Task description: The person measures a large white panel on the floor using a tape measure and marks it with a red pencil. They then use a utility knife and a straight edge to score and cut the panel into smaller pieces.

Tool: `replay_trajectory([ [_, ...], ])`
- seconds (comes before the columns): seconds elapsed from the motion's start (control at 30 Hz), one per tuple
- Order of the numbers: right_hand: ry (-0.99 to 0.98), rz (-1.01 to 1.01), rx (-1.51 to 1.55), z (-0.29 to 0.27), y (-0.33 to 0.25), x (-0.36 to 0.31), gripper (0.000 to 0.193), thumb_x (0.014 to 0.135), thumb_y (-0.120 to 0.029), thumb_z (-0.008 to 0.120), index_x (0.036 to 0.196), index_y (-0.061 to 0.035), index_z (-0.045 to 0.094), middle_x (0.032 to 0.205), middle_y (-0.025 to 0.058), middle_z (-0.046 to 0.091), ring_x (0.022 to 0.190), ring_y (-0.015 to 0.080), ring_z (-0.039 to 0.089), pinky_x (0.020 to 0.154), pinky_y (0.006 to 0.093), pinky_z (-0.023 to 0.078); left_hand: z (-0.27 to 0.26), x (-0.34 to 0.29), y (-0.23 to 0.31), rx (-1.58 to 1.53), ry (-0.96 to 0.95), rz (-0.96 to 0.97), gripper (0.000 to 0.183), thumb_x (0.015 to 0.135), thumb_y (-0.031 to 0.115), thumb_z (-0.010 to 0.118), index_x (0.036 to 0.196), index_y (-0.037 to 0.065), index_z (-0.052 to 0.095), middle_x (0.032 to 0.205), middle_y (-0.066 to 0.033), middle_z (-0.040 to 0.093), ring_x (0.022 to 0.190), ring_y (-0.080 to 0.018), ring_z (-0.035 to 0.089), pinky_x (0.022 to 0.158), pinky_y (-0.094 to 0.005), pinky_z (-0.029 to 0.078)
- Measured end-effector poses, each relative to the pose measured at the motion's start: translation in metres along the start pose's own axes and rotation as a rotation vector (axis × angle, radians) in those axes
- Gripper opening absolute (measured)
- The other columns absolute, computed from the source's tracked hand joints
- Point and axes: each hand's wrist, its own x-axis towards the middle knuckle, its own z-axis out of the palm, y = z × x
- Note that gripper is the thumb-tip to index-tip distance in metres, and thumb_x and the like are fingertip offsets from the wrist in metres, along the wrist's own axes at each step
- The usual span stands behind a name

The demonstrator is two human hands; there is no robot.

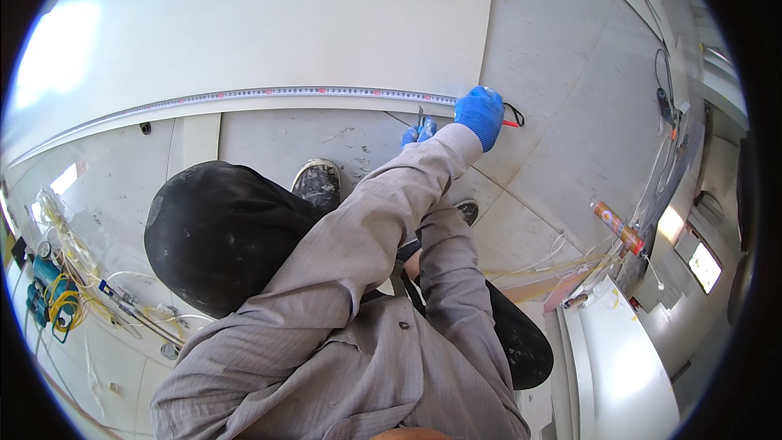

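Observation:
A tape measure's long white blade (277, 91) lies along the near edge of a large white panel (309, 16). My left hand (481, 116), in a blue glove, is closed around the tape measure at the panel's right corner, and the case is hidden under the fingers. A black strap loop and a red tip (510, 123) stick out past that hand. My left forearm crosses over the right one. Just left of it, my right hand (419, 132), also blue-gloved and partly covered by the left sleeve, grips a thin upright tool (420, 115) that looks like a utility knife.
My shoe (316, 184) stands on the scuffed grey floor (562, 73) close to the panel. An orange-red sealant tube (617, 226) lies at the right near cables. A green power tool (50, 293), yellow cords and hoses are at the left. White panels (623, 358) lean at lower right.

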Motion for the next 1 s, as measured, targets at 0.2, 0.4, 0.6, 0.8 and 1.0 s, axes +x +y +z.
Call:
replay_trajectory([
  [0.2,-0.006,-0.008,0.014,0.008,0.0022,0.0054,0.031,0.099,-0.04,0.056,0.106,-0.0106,0.064,0.085,0.0082,0.067,0.07,0.0285,0.065,0.063,0.0384,0.052,-0.0046,-0.005,-0.0041,-0.058,0.004,0.003,0.035,0.087,0.011,0.067,0.119,-0.001,0.06,0.112,-0.0214,0.063,0.099,-0.0324,0.069,0.073,-0.0416,0.061],
  [0.4,-0.006,-0.013,0.003,0.0069,0.0006,0.0094,0.029,0.099,-0.038,0.056,0.105,-0.0108,0.063,0.083,0.0075,0.066,0.068,0.0271,0.063,0.061,0.0375,0.051,-0.0047,-0.0052,-0.0054,-0.041,0.014,0.029,0.045,0.087,0.013,0.067,0.127,-0.004,0.055,0.11,-0.0227,0.063,0.093,-0.0331,0.071,0.071,-0.0417,0.06],
  [0.6,-0.007,-0.011,-0.002,0.0052,-0.0011,0.0082,0.027,0.099,-0.036,0.056,0.105,-0.0111,0.063,0.082,0.0068,0.065,0.066,0.0257,0.062,0.059,0.0366,0.05,-0.0019,-0.0073,-0.0043,-0.037,0.02,0.007,0.047,0.087,0.014,0.066,0.129,-0.005,0.054,0.109,-0.0229,0.063,0.093,-0.0327,0.071,0.069,-0.0412,0.06],
  [0.8,-0.003,-0.001,0.01,0.0059,-0.0001,0.0035,0.024,0.099,-0.034,0.056,0.104,-0.0114,0.062,0.081,0.006,0.064,0.065,0.0243,0.061,0.057,0.0357,0.049,-0.0022,-0.007,-0.0072,-0.063,0.065,0.048,0.044,0.086,0.013,0.066,0.125,-0.004,0.056,0.109,-0.0223,0.063,0.094,-0.0329,0.071,0.069,-0.0421,0.06],
  [1.0,-0.004,0.01,0.017,0.0084,-0.0006,0.0008,0.022,0.099,-0.033,0.057,0.104,-0.0117,0.061,0.08,0.0053,0.063,0.063,0.0229,0.06,0.055,0.0348,0.048,-0.0032,-0.0066,-0.0071,-0.099,0.042,0.037,0.037,0.086,0.012,0.066,0.119,-0.001,0.058,0.111,-0.0218,0.063,0.097,-0.0349,0.07,0.075,-0.0442,0.06],
])
